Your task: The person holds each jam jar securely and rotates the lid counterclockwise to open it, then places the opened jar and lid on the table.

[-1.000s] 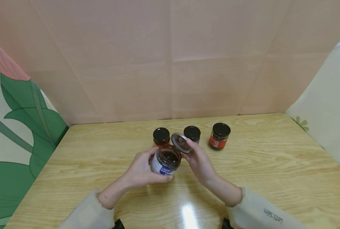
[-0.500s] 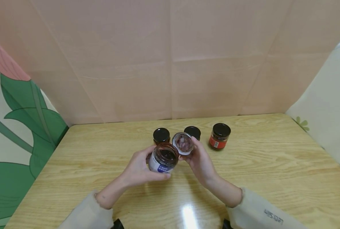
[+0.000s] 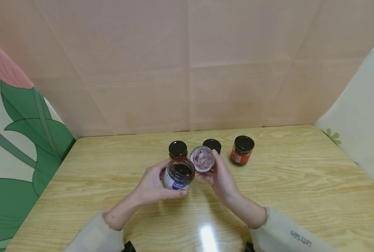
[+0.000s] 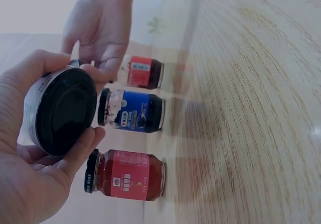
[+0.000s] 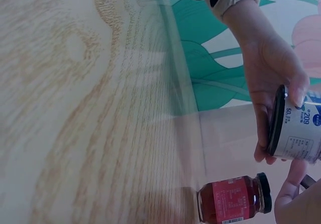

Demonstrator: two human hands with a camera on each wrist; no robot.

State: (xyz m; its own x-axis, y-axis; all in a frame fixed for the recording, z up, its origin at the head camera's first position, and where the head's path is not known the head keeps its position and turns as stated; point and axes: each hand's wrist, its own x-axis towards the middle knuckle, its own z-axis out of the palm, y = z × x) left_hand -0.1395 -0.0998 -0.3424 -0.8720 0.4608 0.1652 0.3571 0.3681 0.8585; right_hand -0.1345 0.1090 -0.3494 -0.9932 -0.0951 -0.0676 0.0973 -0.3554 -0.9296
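My left hand (image 3: 152, 185) grips an uncapped glass jar (image 3: 175, 184) with a white and blue label and dark contents, held above the table and tilted towards me. In the left wrist view the jar's black underside (image 4: 70, 111) shows, with thumb and fingers round its sides. Just right of the jar's mouth, my right hand (image 3: 223, 183) pinches a round lid (image 3: 202, 159) by its edge. The lid's inner face, smeared whitish-purple, is turned towards the head camera. In the right wrist view the jar's white label (image 5: 296, 128) is seen from the side.
Behind the hands stand three black-capped jars on the wooden table (image 3: 300, 182): a pink-labelled jar (image 4: 131, 176), a blue-labelled jar (image 4: 135, 111) and a red-labelled jar (image 3: 240, 157) at the right. A pinkish sheet (image 3: 187, 70) hangs behind the table.
The lid has turned so that its inner face looks at the head camera, and it has shifted slightly right. The jar has moved a little left.
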